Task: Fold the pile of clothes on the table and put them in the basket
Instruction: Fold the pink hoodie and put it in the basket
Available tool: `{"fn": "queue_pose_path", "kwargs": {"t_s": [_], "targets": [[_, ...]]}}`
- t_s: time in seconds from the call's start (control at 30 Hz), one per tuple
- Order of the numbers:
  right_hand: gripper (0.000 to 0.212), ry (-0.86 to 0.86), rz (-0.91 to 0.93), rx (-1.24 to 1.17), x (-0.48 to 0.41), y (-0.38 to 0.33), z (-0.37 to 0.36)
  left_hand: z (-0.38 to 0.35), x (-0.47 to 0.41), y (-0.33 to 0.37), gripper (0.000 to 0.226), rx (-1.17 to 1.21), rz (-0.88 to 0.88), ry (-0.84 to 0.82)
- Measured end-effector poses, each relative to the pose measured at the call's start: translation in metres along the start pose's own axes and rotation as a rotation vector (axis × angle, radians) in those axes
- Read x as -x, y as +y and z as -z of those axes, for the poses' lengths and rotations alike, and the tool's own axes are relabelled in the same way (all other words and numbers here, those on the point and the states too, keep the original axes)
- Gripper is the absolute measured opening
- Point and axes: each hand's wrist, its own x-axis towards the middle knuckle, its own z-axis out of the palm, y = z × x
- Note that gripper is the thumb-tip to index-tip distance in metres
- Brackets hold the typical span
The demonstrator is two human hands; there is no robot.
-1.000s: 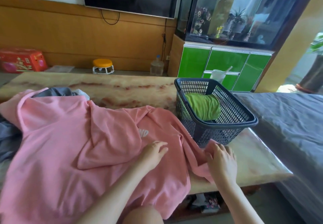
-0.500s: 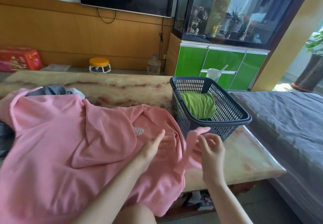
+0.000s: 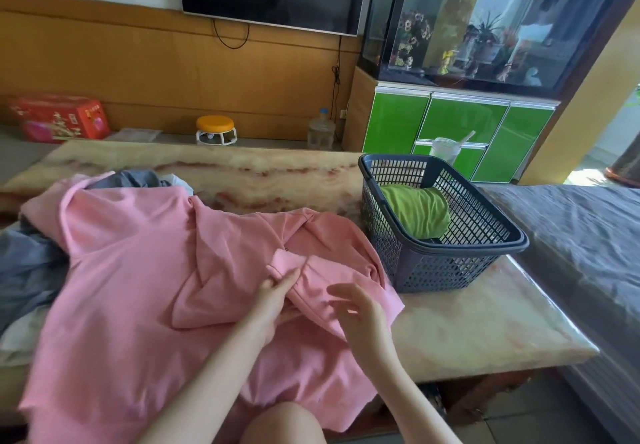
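At the far left a heap of grey clothes lies partly under the pink long-sleeved sweatshirt. The sweatshirt is spread across the marble tabletop, and its hem hangs over the near edge toward my knee. It is plain pink and rumpled, and what looks like a hood lies flat on its middle. I judge it soft, light and limp, and likely to slide on the polished stone. It is best taken at cuffs and seams, not bunched in the middle. My left grip pinches the sleeve that lies folded across the chest, fingers on top and thumb beneath. My right grip hovers just above that sleeve, fingers spread wide, holding nothing. Further right the dark plastic mesh basket stands on the tabletop right against the sweatshirt's edge. A folded green garment is already inside it.
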Motion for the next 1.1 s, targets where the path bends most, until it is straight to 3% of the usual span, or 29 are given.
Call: {"fn": "queue_pose_path", "kwargs": {"t_s": [0.2,0.27,0.37,0.47,0.67,0.73,0.87,0.93,1.03,1.1], "targets": [[0.035,0.067,0.045,0.198,-0.029,0.012,0.004,0.015,0.002,0.007,0.012,0.007,-0.056,0.042],[0.043,0.090,0.064,0.271,-0.042,0.016,0.007,0.025,0.000,0.009,0.016,0.032,-0.058,0.092],[0.052,-0.049,-0.130,0.292,-0.063,0.021,0.012,0.042,-0.003,0.015,0.018,0.095,-0.095,0.155],[0.027,-0.120,-0.098,0.505,-0.080,0.026,0.014,0.061,-0.007,0.029,0.022,0.131,-0.128,0.192],[0.009,-0.148,0.120,0.429,-0.117,-0.009,-0.015,0.096,-0.016,0.060,0.012,0.149,-0.233,0.297],[0.020,-0.188,0.129,0.373,-0.132,-0.021,-0.032,0.111,-0.018,0.068,0.017,0.182,-0.270,0.312],[0.021,-0.200,0.231,0.296,-0.154,-0.033,-0.071,0.145,-0.023,0.079,0.034,0.104,-0.384,0.376],[0.038,-0.257,0.306,0.442,-0.160,-0.025,-0.088,0.159,-0.028,0.078,0.039,-0.056,-0.408,0.452],[0.070,-0.418,0.269,0.737,-0.164,0.005,-0.103,0.170,-0.033,0.069,0.052,-0.253,-0.371,0.540],[0.080,-0.444,0.236,0.769,-0.164,0.020,-0.107,0.173,-0.035,0.061,0.064,-0.316,-0.373,0.559]]}}
